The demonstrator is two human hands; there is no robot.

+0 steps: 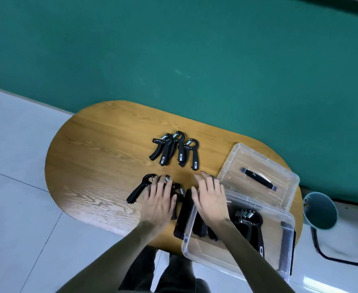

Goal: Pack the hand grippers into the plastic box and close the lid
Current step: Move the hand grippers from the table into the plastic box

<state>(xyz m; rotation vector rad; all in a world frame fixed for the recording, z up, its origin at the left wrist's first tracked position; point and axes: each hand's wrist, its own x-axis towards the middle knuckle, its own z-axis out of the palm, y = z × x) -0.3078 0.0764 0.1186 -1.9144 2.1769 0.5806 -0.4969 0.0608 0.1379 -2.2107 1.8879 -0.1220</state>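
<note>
Left hand (pixel 159 200) lay spread, fingers extended, over black hand grippers (pixel 138 188); right hand (pixel 210 199), flat and empty, hovered beside the clear plastic box (pixel 189 229).

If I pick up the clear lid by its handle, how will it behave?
The lid looks like thin clear plastic, so it is probably light and may flex a little. Its black handle sits mid-panel, so it should hang fairly level. It lies flat, so rolling is unlikely.
</note>
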